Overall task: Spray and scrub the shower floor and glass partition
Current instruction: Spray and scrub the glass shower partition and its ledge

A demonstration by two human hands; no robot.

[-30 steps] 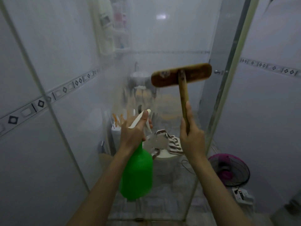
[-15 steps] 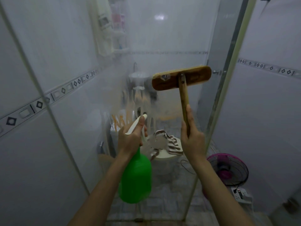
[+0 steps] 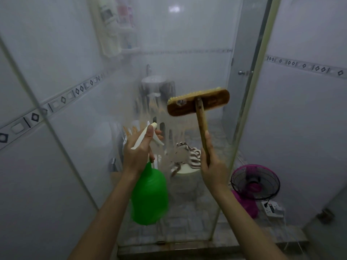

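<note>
The left hand [image 3: 139,154] grips the white trigger head of a smooth, bulbous green plastic spray bottle [image 3: 150,196]. The bottle body hangs down and the nozzle points at the fogged, streaked glass partition [image 3: 187,53]. The right hand [image 3: 213,169] is clamped round the handle of a flat, oblong wooden scrub brush [image 3: 199,105] with pale bristles. The handle stands near upright. The head lies crosswise near the partition's right edge, bristles toward the glass.

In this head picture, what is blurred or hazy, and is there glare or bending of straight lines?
Head view: the bottle is smeared by motion, mostly at its lower left edge; the brush is fairly sharp; everything behind the wet glass looks hazy; a glare spot shines at top centre; the post seems slightly bowed by the wide lens; the light is dim overall.
</note>
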